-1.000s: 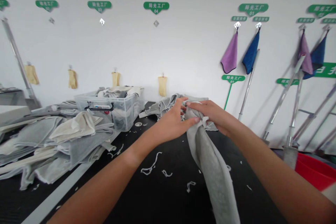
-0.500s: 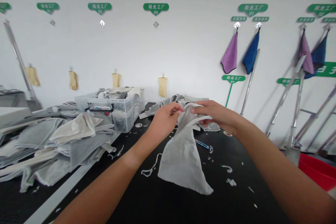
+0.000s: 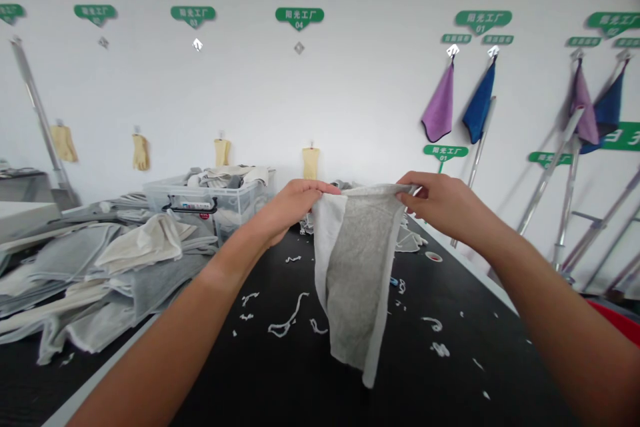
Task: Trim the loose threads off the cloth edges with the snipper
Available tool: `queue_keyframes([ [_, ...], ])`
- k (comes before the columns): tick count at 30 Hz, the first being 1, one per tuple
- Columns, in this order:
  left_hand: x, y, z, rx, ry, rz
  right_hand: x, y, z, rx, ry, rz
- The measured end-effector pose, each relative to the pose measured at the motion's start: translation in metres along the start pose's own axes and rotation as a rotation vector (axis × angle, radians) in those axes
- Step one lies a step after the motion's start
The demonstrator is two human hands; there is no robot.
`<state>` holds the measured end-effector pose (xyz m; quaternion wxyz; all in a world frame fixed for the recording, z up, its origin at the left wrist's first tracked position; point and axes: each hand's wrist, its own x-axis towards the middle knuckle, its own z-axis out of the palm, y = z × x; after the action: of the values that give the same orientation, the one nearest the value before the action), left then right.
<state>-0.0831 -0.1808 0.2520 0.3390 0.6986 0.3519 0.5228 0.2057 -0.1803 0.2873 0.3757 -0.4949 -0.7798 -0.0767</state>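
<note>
A grey cloth (image 3: 357, 273) with a paler edge hangs between my two hands, above the black table (image 3: 240, 373). My left hand (image 3: 300, 203) pinches its upper left corner, where a light flap folds over the grey face. At the upper right corner, the thumb and fingers of my right hand (image 3: 435, 200) are closed on the cloth. The cloth's lower end hangs close to the tabletop; whether it touches I cannot tell. Behind its right edge shows a bit of a blue tool (image 3: 394, 281), mostly hidden.
Grey and white cloths lie in a heap (image 3: 150, 267) at the left, beside a clear plastic bin (image 3: 235, 203) filled with more. White thread scraps (image 3: 290, 320) and a roll of tape (image 3: 434, 257) lie on the table. Metal poles (image 3: 550, 180) lean at the right near a red bucket (image 3: 617, 320).
My hands have moved apart and stretched the cloth's top edge between them. The bunched, pale cloth now hangs spread with its grey face showing.
</note>
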Motion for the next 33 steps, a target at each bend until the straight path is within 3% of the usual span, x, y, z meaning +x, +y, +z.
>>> queue_keyframes([
  [8,-0.012,0.011,0.015,0.18,-0.167,0.039,0.006,-0.013,-0.002,0.49,0.031,0.162],
  [16,-0.019,0.011,0.047,0.348,-0.209,0.1,0.017,-0.026,-0.005,0.623,0.109,0.148],
  [21,-0.029,0.014,0.078,0.354,-0.023,-0.006,0.02,-0.033,-0.001,0.54,0.094,0.072],
  [24,-0.031,0.019,0.092,0.366,0.082,0.002,0.019,-0.036,0.006,0.469,0.058,0.035],
  [28,-0.024,0.02,0.098,0.443,0.211,0.099,0.017,-0.038,0.015,0.484,0.013,0.012],
  [33,-0.014,0.015,0.097,0.55,0.234,0.115,0.014,-0.04,0.02,0.475,0.028,0.0],
])
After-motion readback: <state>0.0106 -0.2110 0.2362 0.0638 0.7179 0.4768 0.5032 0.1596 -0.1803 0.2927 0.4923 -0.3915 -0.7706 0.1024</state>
